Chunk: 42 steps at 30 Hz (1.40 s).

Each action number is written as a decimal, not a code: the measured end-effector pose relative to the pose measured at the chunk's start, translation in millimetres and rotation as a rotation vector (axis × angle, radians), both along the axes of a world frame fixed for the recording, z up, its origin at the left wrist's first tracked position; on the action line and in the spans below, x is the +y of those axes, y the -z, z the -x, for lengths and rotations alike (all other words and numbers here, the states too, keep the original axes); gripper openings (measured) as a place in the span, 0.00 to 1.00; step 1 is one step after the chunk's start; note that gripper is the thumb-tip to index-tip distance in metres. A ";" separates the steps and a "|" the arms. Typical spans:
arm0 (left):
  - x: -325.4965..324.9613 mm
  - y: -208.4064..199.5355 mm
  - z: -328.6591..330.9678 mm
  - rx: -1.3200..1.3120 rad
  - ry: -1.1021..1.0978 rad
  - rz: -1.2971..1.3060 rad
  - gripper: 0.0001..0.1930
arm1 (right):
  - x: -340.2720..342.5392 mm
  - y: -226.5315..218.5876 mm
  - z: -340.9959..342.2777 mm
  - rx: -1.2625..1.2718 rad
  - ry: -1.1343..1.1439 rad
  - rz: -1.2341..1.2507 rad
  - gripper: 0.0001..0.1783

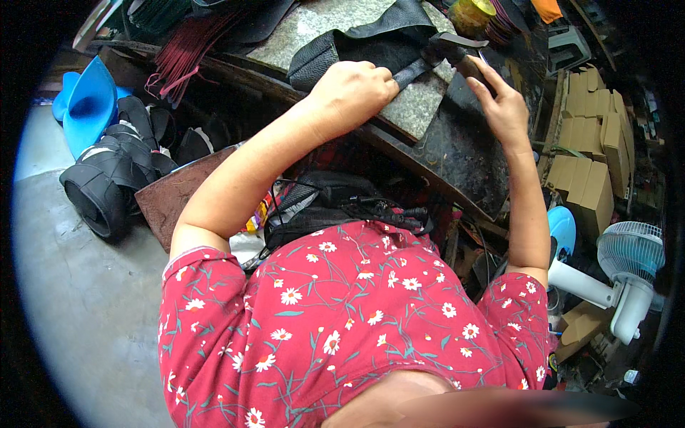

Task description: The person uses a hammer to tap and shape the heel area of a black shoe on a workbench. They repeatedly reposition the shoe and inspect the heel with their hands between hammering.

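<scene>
A black grained leather piece with a curved opening lies over a speckled stone slab on the dark workbench. My left hand is closed on its near edge, knuckles up, at a folded strip. At the piece's right end, my right hand has thumb and fingers curled round a dark brown object, whose kind I cannot make out. Just beyond it a curved, greyish strip sticks out to the right. The fingertips of my left hand are partly hidden.
Dark red strips lie at the back left, and a yellow-green tin stands at the back right. Black shoe-like pieces and blue sheets are at the left. Cardboard boxes and a white fan stand at the right.
</scene>
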<state>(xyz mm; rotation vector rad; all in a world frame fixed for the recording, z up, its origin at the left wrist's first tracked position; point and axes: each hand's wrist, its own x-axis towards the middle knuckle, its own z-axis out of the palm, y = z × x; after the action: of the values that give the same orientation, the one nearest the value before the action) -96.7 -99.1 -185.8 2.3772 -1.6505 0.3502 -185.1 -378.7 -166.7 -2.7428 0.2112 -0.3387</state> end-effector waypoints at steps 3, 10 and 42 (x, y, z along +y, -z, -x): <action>-2.3 4.6 -3.3 0.012 -0.015 -0.003 0.07 | 14.5 -19.8 4.4 -0.312 -0.067 -0.283 0.22; -5.2 6.1 4.7 -0.075 -0.019 0.043 0.05 | 29.6 -6.8 11.0 -0.038 -0.135 0.056 0.24; -5.5 7.1 10.2 -0.138 -0.037 -0.048 0.06 | 22.4 0.6 2.0 -0.312 -0.037 -0.154 0.25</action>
<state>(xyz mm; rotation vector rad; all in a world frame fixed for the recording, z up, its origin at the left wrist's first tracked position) -107.0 -104.6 -192.8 2.4719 -1.6931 0.4976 -187.1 -356.3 -167.3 -2.4969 0.0982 -0.7017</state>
